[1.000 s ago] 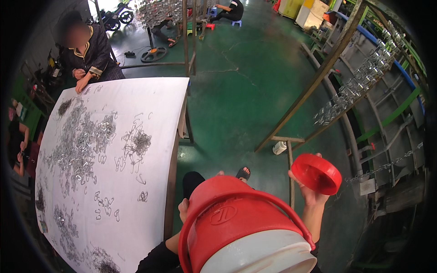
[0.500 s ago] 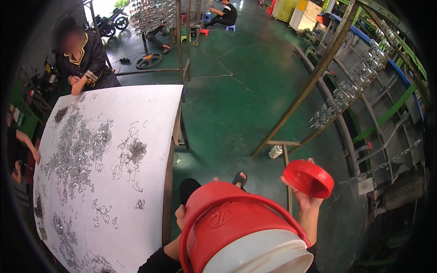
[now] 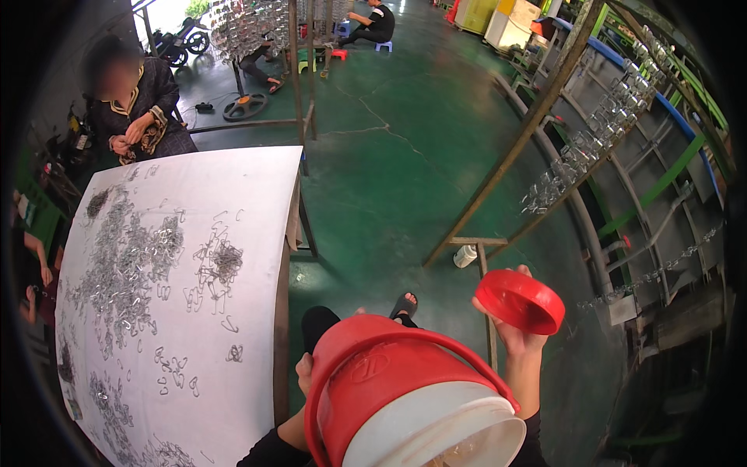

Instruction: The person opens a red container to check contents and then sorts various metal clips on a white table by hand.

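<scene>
A large red jug [image 3: 350, 373] with a white neck and a red carrying handle [image 3: 436, 340] is tilted toward me, its mouth at the lower edge. My left hand [image 3: 305, 373] grips its left side; most of the fingers are hidden behind it. Some pale, clear contents show faintly inside the white mouth [image 3: 475, 447]. To the right of the jug, my right hand [image 3: 513, 335] holds up a round red lid [image 3: 520, 302], its hollow underside facing me.
A white-topped table [image 3: 257, 327] on the left carries several piles of metal hooks [image 3: 128, 265]. A person [image 3: 132, 101] stands at its far end; another person's arm is at the left edge. Metal racks with hanging parts [image 3: 599, 124] stand right. A white bottle [image 3: 465, 255] is by a rack foot.
The jug is tipped further toward me, showing more of its mouth. The lid has shifted slightly left and up in view. The person at the far end has raised their hands off the table.
</scene>
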`<move>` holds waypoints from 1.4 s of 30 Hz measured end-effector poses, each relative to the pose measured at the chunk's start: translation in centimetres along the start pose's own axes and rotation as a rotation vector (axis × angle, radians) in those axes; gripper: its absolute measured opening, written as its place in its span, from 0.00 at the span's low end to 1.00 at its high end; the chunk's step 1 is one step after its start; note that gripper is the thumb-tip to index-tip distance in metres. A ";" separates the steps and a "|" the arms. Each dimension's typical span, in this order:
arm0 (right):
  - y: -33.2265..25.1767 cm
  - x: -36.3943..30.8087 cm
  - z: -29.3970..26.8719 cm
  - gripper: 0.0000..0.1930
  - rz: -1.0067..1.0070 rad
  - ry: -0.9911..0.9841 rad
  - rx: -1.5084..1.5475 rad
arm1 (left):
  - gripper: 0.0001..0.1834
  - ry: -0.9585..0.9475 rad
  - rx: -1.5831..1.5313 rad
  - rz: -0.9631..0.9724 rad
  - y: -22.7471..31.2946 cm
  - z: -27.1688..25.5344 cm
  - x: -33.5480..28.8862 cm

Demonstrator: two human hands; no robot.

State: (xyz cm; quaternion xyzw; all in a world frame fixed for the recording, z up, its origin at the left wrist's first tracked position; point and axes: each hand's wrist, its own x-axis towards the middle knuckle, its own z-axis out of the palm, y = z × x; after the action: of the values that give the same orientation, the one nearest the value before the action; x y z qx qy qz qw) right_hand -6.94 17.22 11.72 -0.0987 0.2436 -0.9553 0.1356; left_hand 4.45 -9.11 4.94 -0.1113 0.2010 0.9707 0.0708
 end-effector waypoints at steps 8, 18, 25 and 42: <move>-2.6 2.5 5.7 0.34 -0.233 -0.226 -0.458 | 0.34 -0.003 -0.005 0.002 -0.8 0.2 -0.4; 1.0 1.6 11.9 0.28 -0.356 -0.582 -0.977 | 0.33 -0.036 -0.022 0.112 -1.0 2.1 0.6; 1.0 1.3 10.0 0.27 -0.453 -0.556 -1.228 | 0.33 -0.117 -0.231 -0.045 -2.0 1.5 2.0; 1.9 5.1 8.9 0.27 0.042 -1.188 -0.872 | 0.32 -0.231 -0.136 -0.347 -4.8 1.7 3.3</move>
State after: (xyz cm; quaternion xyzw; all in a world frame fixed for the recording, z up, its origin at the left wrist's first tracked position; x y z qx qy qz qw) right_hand -9.05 10.19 19.09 -0.6397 0.4885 -0.5545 0.2115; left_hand 1.86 -3.74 3.86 -0.0367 0.1035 0.9615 0.2518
